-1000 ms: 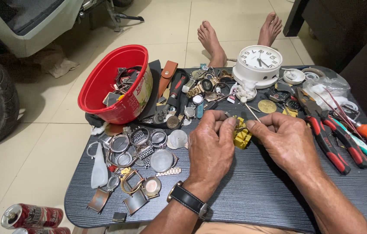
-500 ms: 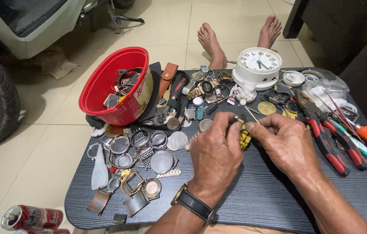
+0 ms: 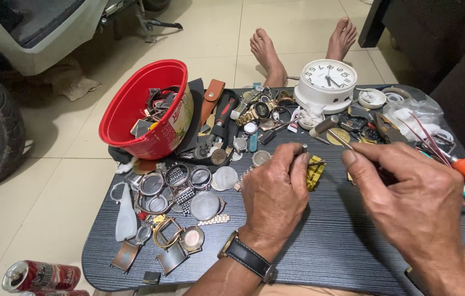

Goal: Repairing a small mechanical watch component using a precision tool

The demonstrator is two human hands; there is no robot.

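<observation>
Both hands are working low over the dark table (image 3: 320, 257): your left hand (image 3: 275, 192) is pressing down, fingers closed over the yellow holder block (image 3: 316, 171) near the table's middle, and your right hand (image 3: 408, 189) is pinching a thin metal tool (image 3: 341, 139) angled toward that block. You are doing best keeping the block flat and the tip steady; what sits in it is hidden. Farther out, loose watch cases (image 3: 188, 189) are lying left, then a red bowl (image 3: 134, 104) and a white clock (image 3: 328, 79).
</observation>
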